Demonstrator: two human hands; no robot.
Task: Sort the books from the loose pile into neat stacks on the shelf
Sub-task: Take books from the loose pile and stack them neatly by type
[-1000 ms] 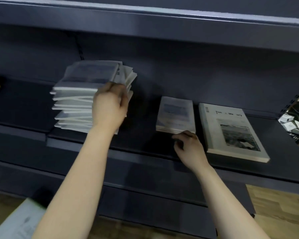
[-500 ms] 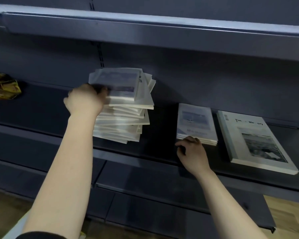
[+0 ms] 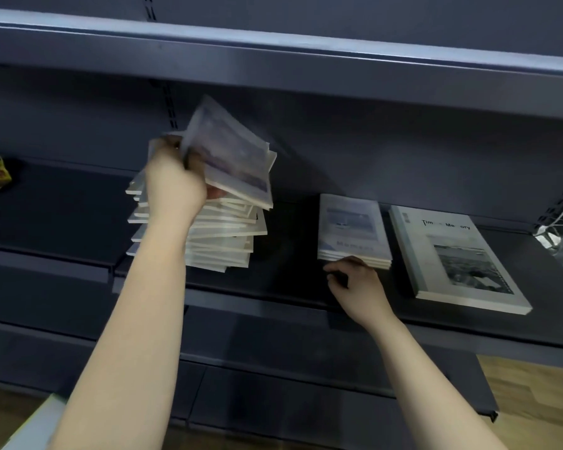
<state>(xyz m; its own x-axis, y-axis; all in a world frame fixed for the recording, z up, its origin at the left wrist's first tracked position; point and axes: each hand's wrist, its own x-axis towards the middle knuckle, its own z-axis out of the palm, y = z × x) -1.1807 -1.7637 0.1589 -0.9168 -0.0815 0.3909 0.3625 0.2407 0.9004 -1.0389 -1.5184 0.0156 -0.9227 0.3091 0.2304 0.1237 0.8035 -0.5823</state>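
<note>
**LIFT BOOK FROM PILE**

Step in hand, by judgement: removal of the top book (image 3: pixel 238 160) from the loose pile (image 3: pixel 221 235) on the shelf (image 3: pixel 290 277).

At left hand (image 3: pixel 173 186): fingers clamped round the book's left edge, with the book tilted above the pile.

At right hand (image 3: pixel 358 287): curled fingers touching the near edge of the small stack (image 3: pixel 351 228). Pinching or merely steadying: cannot tell.

Next, as advised: carry rightward, level out, and lower square onto the small stack, beside the large book (image 3: pixel 452 254). Align edges before release.
</note>
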